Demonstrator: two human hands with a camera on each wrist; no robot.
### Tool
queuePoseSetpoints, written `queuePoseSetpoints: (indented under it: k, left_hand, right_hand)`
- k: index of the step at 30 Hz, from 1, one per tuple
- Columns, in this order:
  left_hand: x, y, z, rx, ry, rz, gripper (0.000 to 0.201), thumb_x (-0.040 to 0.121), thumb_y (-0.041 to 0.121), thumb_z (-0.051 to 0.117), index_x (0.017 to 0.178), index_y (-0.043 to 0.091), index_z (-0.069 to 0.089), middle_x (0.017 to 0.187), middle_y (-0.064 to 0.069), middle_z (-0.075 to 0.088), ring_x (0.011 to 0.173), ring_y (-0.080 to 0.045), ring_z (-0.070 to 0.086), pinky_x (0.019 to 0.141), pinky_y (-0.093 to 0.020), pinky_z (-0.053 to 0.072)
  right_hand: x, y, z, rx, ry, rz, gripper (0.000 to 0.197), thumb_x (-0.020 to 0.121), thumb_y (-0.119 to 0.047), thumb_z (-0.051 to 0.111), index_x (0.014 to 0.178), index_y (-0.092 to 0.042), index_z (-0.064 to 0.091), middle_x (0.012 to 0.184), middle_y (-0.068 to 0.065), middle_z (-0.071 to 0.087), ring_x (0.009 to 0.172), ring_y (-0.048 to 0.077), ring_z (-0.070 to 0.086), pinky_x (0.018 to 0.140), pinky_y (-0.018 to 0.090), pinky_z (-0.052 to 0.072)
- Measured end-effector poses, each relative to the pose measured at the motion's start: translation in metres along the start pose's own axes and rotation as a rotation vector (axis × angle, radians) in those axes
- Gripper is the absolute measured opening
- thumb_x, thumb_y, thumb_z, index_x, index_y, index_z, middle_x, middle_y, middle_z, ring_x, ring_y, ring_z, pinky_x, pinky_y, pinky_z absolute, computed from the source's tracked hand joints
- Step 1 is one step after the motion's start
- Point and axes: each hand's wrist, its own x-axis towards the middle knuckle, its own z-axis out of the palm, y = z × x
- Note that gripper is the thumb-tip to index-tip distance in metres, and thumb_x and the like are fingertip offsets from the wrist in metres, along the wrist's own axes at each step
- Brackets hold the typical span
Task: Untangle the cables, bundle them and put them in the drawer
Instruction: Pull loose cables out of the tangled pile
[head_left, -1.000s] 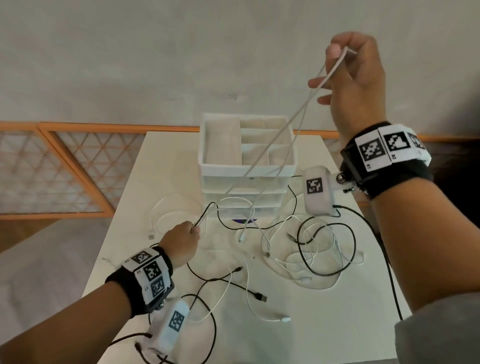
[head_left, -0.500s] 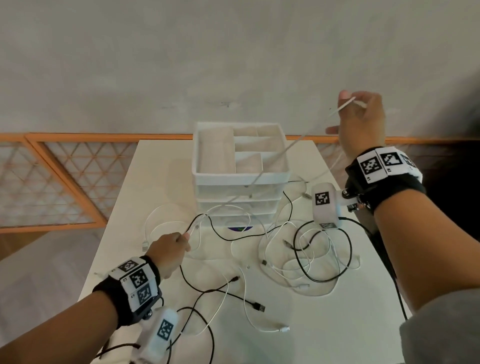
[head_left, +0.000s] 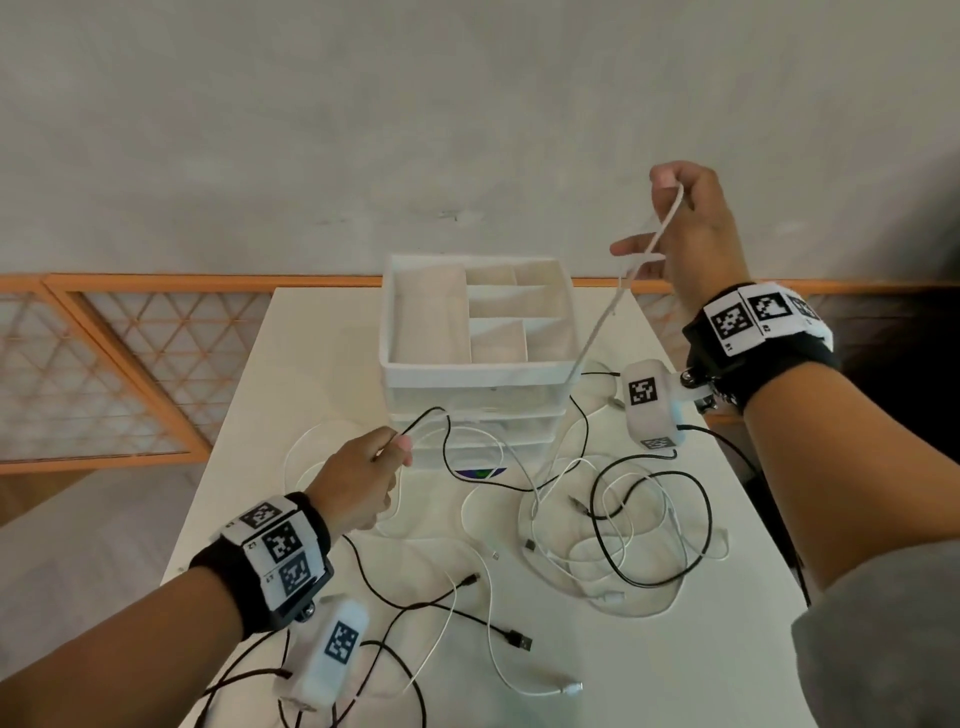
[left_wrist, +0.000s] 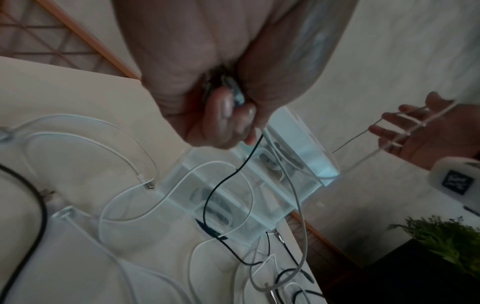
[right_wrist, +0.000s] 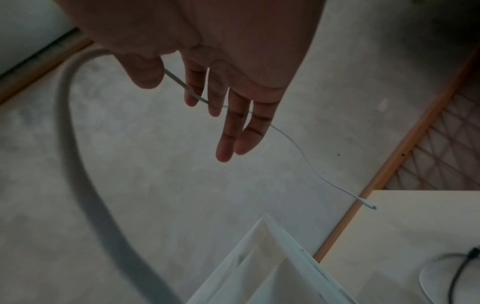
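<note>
My right hand (head_left: 675, 234) is raised to the right of the white drawer unit (head_left: 478, 371). Its thumb pinches a white cable (head_left: 597, 332) that also lies across the straight, spread fingers (right_wrist: 233, 123). That cable slopes down past the unit's right corner to the table. My left hand (head_left: 384, 462) is a fist just above the table, in front of the drawers. It grips a black cable (head_left: 441, 415) together with a white cable end (left_wrist: 285, 174). A tangle of black and white cables (head_left: 649, 530) lies at the right. All drawers look closed.
The white table (head_left: 675, 675) has edges close on both sides. A black USB cable (head_left: 514, 639) and a white plug end (head_left: 566, 688) lie near the front. An orange lattice railing (head_left: 104, 364) runs behind and left. A green plant (left_wrist: 446, 236) stands off the right side.
My right hand has come down from high above the drawer unit, and its fingers have spread under the white cable. My left hand stays in front of the drawers, gripping the cables.
</note>
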Motion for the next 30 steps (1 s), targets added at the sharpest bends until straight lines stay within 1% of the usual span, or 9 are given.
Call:
queuePoseSetpoints:
  k: [4,8,11,14,18,20,23,26,30]
  left_hand:
    - [-0.006,0.016,-0.007,-0.054,-0.024,0.077,0.034,0.103,0.034,0.044,0.090,0.004,0.055,0.042,0.009,0.031,0.036,-0.010,0.020,0.040,-0.015,0.016]
    - [-0.019,0.034,-0.018,-0.005,0.008,0.216,0.041,0.101,0.039,0.048,0.074,0.007,0.051,0.043,0.007,0.034,0.035,-0.010,0.022,0.035,-0.015,0.021]
    - [-0.030,0.054,-0.017,-0.045,-0.072,0.207,0.044,0.102,0.042,0.041,0.073,0.010,0.049,0.047,0.006,0.028,0.037,-0.010,0.019,0.036,-0.016,0.018]
    - [-0.045,0.074,-0.004,0.018,-0.230,0.263,0.044,0.104,0.037,0.040,0.074,0.007,0.052,0.049,0.007,0.030,0.040,-0.009,0.023,0.038,-0.017,0.021]
    - [-0.073,0.085,0.009,0.264,-0.218,0.520,0.046,0.103,0.029,0.046,0.071,0.002,0.065,0.042,0.015,0.043,0.042,-0.002,0.041,0.050,-0.010,0.031]
    - [-0.083,0.080,-0.001,0.275,-0.167,0.590,0.045,0.102,0.030,0.046,0.072,0.003,0.066,0.041,0.015,0.042,0.042,-0.002,0.041,0.050,-0.010,0.031]
    - [-0.088,0.058,-0.026,0.305,-0.135,0.550,0.048,0.098,0.039,0.049,0.071,0.001,0.055,0.047,0.011,0.036,0.044,-0.002,0.038,0.050,-0.015,0.029]
    - [-0.084,0.015,-0.034,0.668,-0.198,0.371,0.052,0.098,0.051,0.042,0.067,0.009,0.038,0.059,0.006,0.035,0.054,-0.009,0.034,0.054,-0.023,0.027]
    - [-0.072,-0.045,-0.027,0.890,-0.062,0.171,0.054,0.105,0.041,0.020,0.063,0.012,0.034,0.058,-0.003,0.041,0.058,-0.020,0.044,0.063,-0.033,0.028]
  right_hand:
    - [-0.009,0.060,-0.018,-0.248,-0.116,0.175,0.032,0.091,-0.014,0.046,0.120,-0.026,0.052,0.125,-0.004,0.061,0.078,0.021,0.071,0.056,0.032,0.054]
    - [-0.061,0.120,-0.037,-0.783,-0.462,0.442,0.047,0.088,-0.006,0.055,0.124,-0.037,0.055,0.135,0.001,0.059,0.107,0.027,0.065,0.092,0.043,0.055]
    - [-0.099,0.100,-0.025,-0.662,-0.443,0.317,0.038,0.085,-0.017,0.063,0.115,-0.040,0.058,0.098,0.002,0.074,0.074,0.013,0.061,0.077,0.031,0.052]
    - [-0.137,0.042,0.012,-0.258,-0.554,0.216,0.054,0.082,-0.030,0.078,0.129,-0.043,0.054,0.056,-0.002,0.056,0.049,0.008,0.047,0.057,0.018,0.042]
    - [-0.180,0.044,0.059,-0.354,-0.724,0.150,0.011,0.086,-0.032,0.073,0.092,-0.029,0.064,0.044,-0.012,0.049,0.039,0.006,0.041,0.050,0.016,0.036]
    - [-0.179,0.074,0.055,-0.516,-0.780,0.306,0.018,0.090,-0.031,0.069,0.076,-0.023,0.059,0.043,-0.017,0.053,0.038,0.002,0.047,0.053,0.021,0.041]
    - [-0.160,0.106,0.026,-0.607,-0.570,0.548,0.016,0.093,-0.029,0.064,0.089,-0.013,0.066,0.056,-0.007,0.068,0.046,0.014,0.063,0.056,0.028,0.053]
    - [-0.154,0.121,0.015,-0.520,-0.098,0.356,0.021,0.092,-0.026,0.061,0.113,-0.025,0.061,0.089,-0.012,0.073,0.072,0.021,0.072,0.079,0.041,0.059]
    - [-0.205,0.123,0.052,-0.622,-0.388,0.279,0.087,0.089,-0.025,0.069,0.154,-0.033,0.012,0.117,-0.008,0.062,0.097,0.022,0.062,0.099,0.040,0.047]
